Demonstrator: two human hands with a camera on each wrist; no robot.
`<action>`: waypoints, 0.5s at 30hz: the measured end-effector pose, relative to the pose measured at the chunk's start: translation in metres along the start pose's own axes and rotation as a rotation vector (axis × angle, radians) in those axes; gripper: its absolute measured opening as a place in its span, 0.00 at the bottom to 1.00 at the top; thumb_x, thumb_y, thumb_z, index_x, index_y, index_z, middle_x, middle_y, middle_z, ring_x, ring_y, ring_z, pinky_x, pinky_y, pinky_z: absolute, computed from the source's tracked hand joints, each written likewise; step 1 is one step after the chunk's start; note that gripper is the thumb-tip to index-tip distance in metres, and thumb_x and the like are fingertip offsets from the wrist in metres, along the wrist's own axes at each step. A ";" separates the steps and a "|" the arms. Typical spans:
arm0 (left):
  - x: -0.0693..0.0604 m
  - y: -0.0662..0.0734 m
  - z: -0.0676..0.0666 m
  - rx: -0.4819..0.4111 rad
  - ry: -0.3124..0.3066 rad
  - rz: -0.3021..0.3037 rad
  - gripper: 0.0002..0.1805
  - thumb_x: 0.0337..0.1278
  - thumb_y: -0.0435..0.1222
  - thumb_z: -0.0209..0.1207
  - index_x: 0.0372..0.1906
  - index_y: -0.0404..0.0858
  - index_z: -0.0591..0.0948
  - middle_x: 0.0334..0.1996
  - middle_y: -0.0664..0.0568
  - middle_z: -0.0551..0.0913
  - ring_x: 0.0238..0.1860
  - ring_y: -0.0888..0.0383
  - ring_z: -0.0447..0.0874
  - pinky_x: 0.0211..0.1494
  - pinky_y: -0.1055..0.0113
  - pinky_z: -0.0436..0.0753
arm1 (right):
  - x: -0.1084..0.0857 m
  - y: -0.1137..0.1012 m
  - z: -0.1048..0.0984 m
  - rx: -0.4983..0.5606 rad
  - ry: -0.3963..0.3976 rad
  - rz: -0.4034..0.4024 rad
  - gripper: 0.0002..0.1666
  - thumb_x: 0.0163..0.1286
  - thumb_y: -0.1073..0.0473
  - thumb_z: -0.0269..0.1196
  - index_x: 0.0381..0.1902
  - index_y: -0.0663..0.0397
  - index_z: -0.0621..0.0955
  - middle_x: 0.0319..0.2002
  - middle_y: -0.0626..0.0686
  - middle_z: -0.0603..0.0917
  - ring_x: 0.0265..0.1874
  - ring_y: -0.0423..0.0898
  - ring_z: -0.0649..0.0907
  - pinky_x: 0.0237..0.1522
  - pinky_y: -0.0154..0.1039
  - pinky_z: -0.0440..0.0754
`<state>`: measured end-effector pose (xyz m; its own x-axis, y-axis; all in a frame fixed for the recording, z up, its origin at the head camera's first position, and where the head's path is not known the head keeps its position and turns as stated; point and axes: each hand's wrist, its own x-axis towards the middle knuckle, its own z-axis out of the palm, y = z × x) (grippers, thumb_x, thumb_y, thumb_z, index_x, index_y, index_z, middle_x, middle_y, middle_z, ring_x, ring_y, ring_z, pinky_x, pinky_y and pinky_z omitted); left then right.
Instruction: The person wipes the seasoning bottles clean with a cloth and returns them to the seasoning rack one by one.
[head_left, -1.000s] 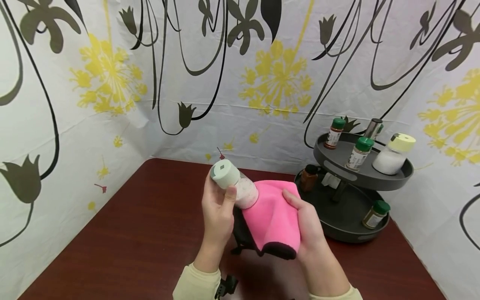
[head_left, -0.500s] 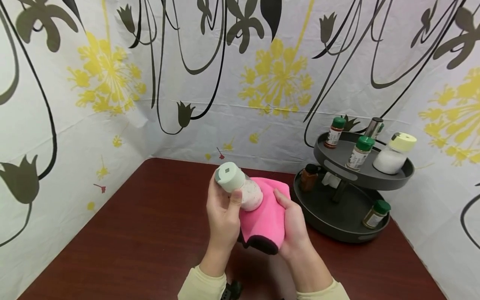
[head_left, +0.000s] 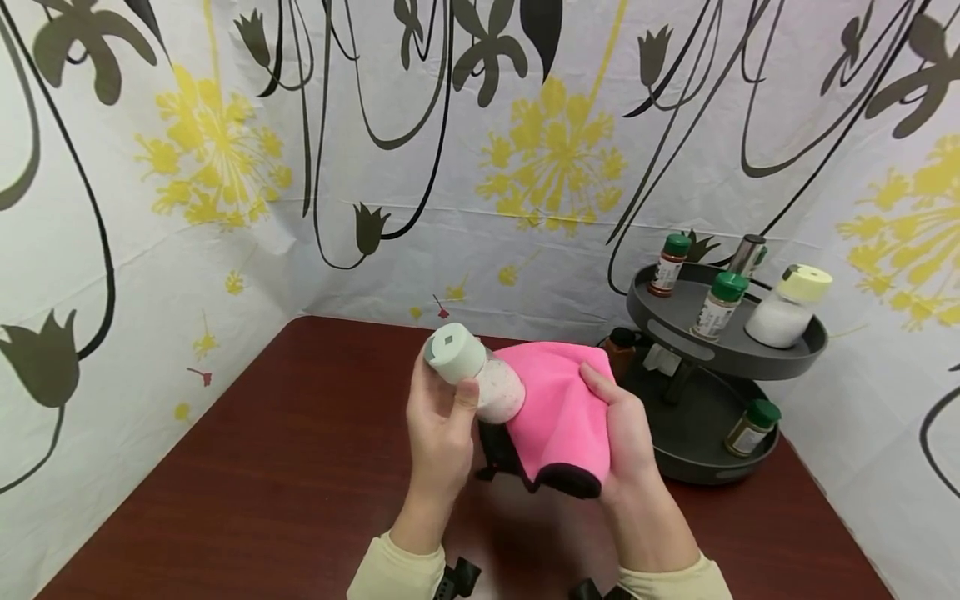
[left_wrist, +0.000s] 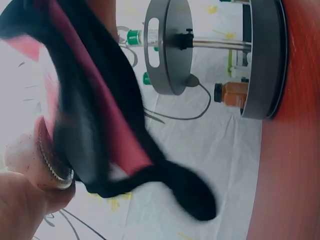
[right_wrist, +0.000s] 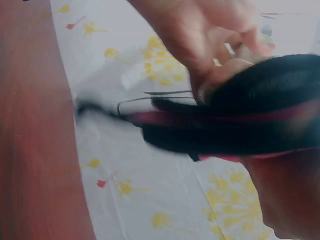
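Observation:
My left hand (head_left: 442,442) grips a seasoning jar (head_left: 501,393) with a pale green cap and whitish, speckled contents, tilted above the table. My right hand (head_left: 632,442) holds a bright pink cloth (head_left: 558,408) with black edging, its thumb lying on the pink side. The cloth meets the jar's base end. In the left wrist view, the black underside of the cloth (left_wrist: 90,95) hangs blurred beside the jar (left_wrist: 30,157), a loose black end dangling. The right wrist view shows the cloth (right_wrist: 250,120) edge-on below the left hand (right_wrist: 200,35). Most right-hand fingers are hidden behind the cloth.
A dark grey two-tier turntable rack (head_left: 697,471) stands at the right. Its upper tier bears green-capped spice bottles (head_left: 716,308) and a yellow-capped jar (head_left: 787,308); below are a brown bottle (head_left: 620,354) and a green-capped bottle (head_left: 752,429). A patterned sheet (head_left: 450,183) hangs behind the brown table (head_left: 300,467).
My right hand and the cloth moved left over the jar's base, then back to the right. The jar shifted slightly right and then left again, staying in my left hand.

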<state>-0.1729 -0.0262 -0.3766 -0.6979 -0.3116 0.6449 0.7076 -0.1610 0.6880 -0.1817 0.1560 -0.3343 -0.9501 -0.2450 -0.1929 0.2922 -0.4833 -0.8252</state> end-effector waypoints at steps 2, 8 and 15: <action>-0.002 0.000 0.003 -0.005 -0.010 -0.001 0.34 0.75 0.33 0.62 0.78 0.33 0.64 0.62 0.58 0.80 0.65 0.60 0.80 0.70 0.69 0.80 | 0.004 0.004 0.003 0.006 0.011 -0.007 0.27 0.83 0.36 0.52 0.71 0.38 0.67 0.49 0.39 0.82 0.47 0.34 0.83 0.53 0.31 0.85; -0.006 -0.005 0.010 -0.018 -0.029 0.034 0.34 0.74 0.33 0.62 0.78 0.31 0.62 0.64 0.58 0.78 0.67 0.60 0.78 0.73 0.69 0.78 | 0.009 0.020 0.010 0.045 -0.006 0.037 0.29 0.85 0.35 0.48 0.75 0.36 0.63 0.67 0.43 0.72 0.68 0.41 0.72 0.65 0.37 0.82; -0.002 -0.007 0.006 0.003 -0.036 0.059 0.35 0.75 0.37 0.62 0.77 0.31 0.63 0.65 0.57 0.78 0.67 0.61 0.79 0.73 0.68 0.79 | 0.000 0.020 0.006 -0.039 -0.042 0.094 0.29 0.84 0.36 0.50 0.75 0.37 0.67 0.60 0.42 0.81 0.58 0.38 0.81 0.61 0.36 0.84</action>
<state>-0.1776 -0.0193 -0.3808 -0.6582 -0.2870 0.6960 0.7476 -0.1401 0.6492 -0.1754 0.1408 -0.3476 -0.9132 -0.3230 -0.2484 0.3743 -0.4238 -0.8248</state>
